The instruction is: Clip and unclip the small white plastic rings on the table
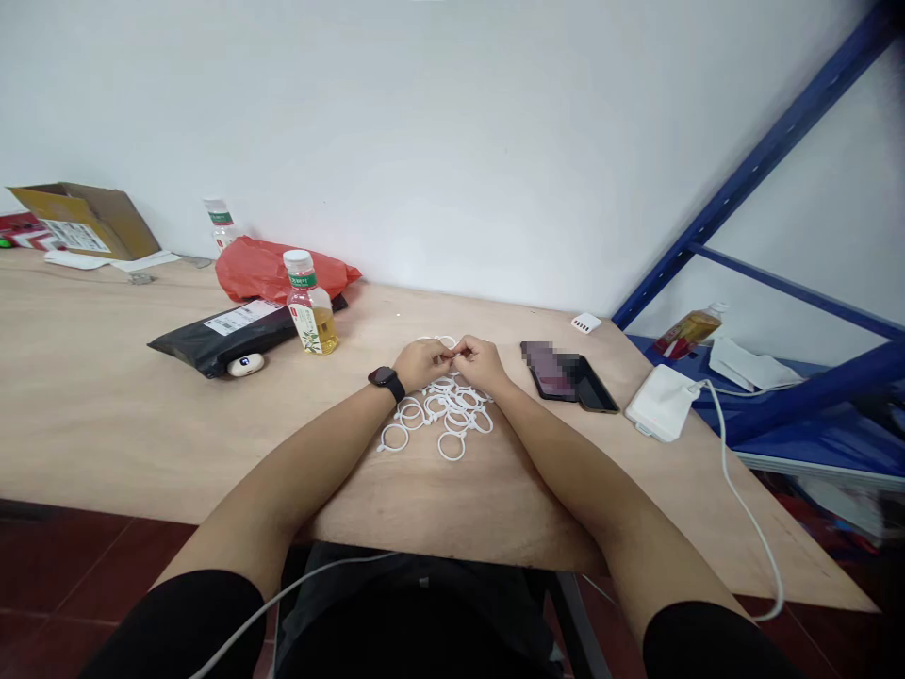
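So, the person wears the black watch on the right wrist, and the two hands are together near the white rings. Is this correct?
Only the wrist is wrong: the head view shows the black watch on the left one. The left hand and right hand are together near the white rings.

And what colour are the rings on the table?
The rings are white, best seen in the head view.
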A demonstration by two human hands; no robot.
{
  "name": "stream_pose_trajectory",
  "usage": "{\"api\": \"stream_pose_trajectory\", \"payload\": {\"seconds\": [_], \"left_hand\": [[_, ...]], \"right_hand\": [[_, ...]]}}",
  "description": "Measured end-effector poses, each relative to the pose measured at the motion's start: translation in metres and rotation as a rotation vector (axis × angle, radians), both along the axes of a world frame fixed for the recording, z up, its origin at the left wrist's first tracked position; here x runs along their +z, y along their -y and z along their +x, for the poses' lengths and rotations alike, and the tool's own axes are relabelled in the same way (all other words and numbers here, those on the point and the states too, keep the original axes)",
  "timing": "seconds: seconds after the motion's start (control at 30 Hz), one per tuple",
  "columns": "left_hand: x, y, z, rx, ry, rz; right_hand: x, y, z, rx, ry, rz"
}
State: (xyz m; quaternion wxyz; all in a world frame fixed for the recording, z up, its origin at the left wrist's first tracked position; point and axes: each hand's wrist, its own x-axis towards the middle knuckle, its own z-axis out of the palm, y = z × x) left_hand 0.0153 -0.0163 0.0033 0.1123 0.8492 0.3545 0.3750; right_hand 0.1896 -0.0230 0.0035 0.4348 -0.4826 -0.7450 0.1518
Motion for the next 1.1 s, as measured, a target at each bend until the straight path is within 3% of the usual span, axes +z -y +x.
{"api": "stream_pose_trajectory", "payload": {"seconds": [0.27, 0.43, 0.53, 0.63, 0.8, 0.93, 1.1], "left_hand": [[0.004, 0.004, 0.004, -0.035, 0.12, -0.085], [-0.001, -0.01, -0.012, 0.059, 0.233, -0.17], [-0.004, -0.02, -0.027, 0.084, 0.174, -0.305], [-0.006, -0.024, -0.034, -0.007, 0.05, -0.4], [-0.005, -0.024, -0.033, -0.133, -0.089, -0.288], [-0.006, -0.024, -0.03, -0.096, -0.114, -0.229], [-0.007, -0.022, -0.027, -0.056, -0.159, -0.133]], "right_hand": [[0.0, -0.003, 0.002, 0.035, -0.105, 0.016], [0.0, -0.007, 0.007, -0.038, -0.207, -0.02], [-0.003, -0.013, 0.014, -0.106, -0.163, -0.008], [-0.007, -0.02, 0.021, -0.148, -0.035, 0.039], [-0.009, -0.021, 0.022, -0.168, 0.031, 0.079], [-0.006, -0.014, 0.015, -0.069, 0.092, 0.15], [-0.003, -0.007, 0.004, 0.078, 0.226, 0.115]]}}
